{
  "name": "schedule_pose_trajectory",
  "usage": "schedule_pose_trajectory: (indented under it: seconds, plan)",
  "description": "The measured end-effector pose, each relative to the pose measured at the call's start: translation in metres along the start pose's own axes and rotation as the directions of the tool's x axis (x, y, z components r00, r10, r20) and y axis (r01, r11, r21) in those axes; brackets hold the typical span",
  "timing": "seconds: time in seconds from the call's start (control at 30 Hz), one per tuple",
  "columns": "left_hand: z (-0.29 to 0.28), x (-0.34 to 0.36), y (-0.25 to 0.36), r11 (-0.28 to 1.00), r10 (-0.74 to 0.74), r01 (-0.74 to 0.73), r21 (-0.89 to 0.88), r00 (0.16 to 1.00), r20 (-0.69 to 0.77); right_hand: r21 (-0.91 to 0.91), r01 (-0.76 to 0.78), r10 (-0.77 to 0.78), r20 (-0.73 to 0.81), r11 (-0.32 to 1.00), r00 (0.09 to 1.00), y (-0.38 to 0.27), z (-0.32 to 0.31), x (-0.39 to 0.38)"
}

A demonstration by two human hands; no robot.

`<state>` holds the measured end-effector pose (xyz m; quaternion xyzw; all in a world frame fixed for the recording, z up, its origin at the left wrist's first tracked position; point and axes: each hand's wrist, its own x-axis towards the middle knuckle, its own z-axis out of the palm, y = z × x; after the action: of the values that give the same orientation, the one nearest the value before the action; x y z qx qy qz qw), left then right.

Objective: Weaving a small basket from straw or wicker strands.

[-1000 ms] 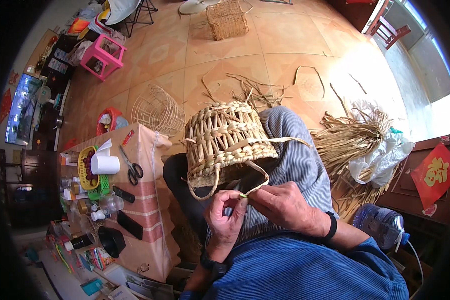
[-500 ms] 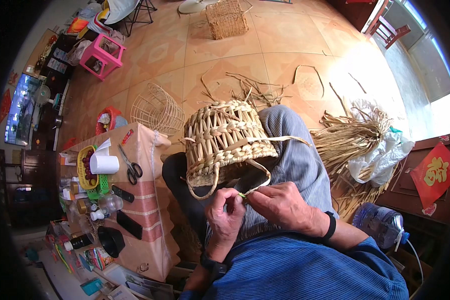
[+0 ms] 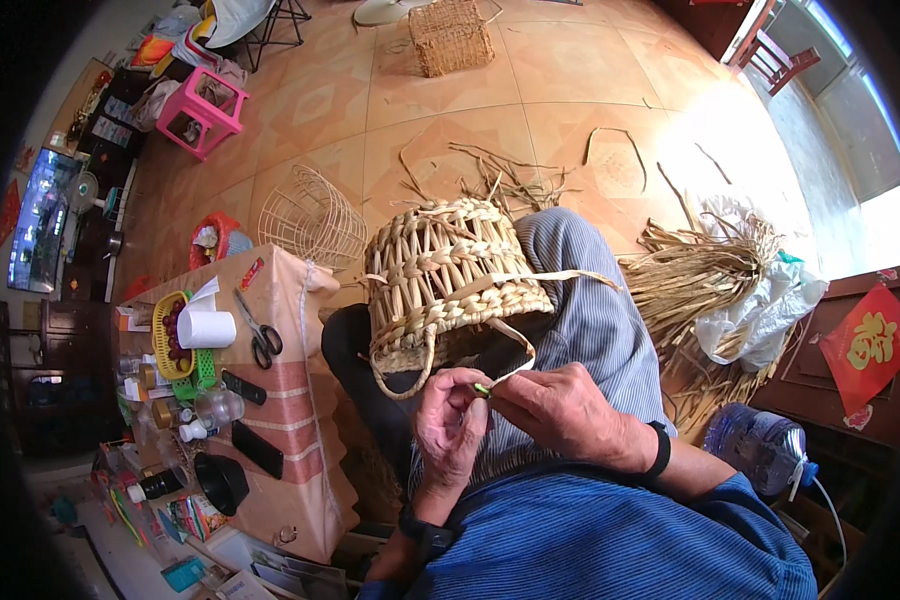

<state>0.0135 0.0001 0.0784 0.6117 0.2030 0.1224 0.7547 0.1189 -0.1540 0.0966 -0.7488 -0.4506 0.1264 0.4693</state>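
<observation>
A woven straw basket (image 3: 450, 280) rests tilted across my knees, its open mouth facing me. One looped handle (image 3: 403, 375) hangs from the rim at the left. From the rim's right side a pale straw strand (image 3: 515, 345) runs down to my right hand (image 3: 562, 405), whose fingers pinch it. My left hand (image 3: 450, 428) is closed right beside it, thumb and forefinger at a small green piece (image 3: 483, 389) whose kind I cannot make out. A loose flat straw end (image 3: 580, 275) sticks out from the basket to the right.
At left, a cloth-covered table (image 3: 295, 430) bears scissors (image 3: 260, 330), a paper roll (image 3: 207, 322), phones and bottles. A wire basket frame (image 3: 313, 220) stands beyond it. Dried straw (image 3: 700, 285) lies at right, near a large water bottle (image 3: 755, 447). A pink stool (image 3: 202, 112) stands far left.
My hands have shifted slightly at the strand, and more of the small green piece shows between the fingertips. The basket stays nearly where it was.
</observation>
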Motion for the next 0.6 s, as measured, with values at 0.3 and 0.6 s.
schedule_pose_trajectory:
  seconds: [0.3,0.6]
  plan:
    - [-0.01,0.007,-0.009,0.963,-0.026,0.063,-0.261,0.989,0.143,0.132,-0.059,0.06,-0.003,0.989,0.998,0.003,0.006,-0.001]
    - [-0.011,0.012,-0.013,0.854,-0.197,0.261,-0.45,0.963,0.185,0.208,-0.046,0.048,-0.008,0.977,0.999,0.006,0.005,0.003]
